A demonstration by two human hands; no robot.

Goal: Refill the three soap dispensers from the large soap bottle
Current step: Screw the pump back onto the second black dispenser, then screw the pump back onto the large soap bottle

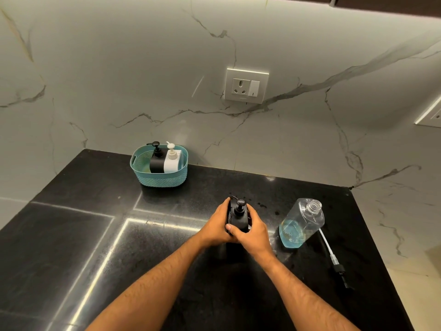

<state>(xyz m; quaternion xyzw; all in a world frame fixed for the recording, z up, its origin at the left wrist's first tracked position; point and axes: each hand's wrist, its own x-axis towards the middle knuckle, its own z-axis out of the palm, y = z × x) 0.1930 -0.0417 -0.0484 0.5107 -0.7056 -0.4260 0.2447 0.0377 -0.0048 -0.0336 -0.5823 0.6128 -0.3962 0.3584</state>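
Both hands, left hand (216,224) and right hand (253,231), wrapped the black dispenser (239,217) at mid-counter (95,235); likely smooth, rigid and soap-slick, best held by its body

Three dispensers and the big soap bottle, placed around the teal basket (159,180).

A black dispenser (157,161) and a white dispenser (172,160) stand upright side by side inside the basket. A third black dispenser (239,217) stands upright well in front of it and to the right. Farther right stands the large clear soap bottle (301,223), uncapped, with a little blue soap at the bottom; its pump (334,259) lies flat just beside it.
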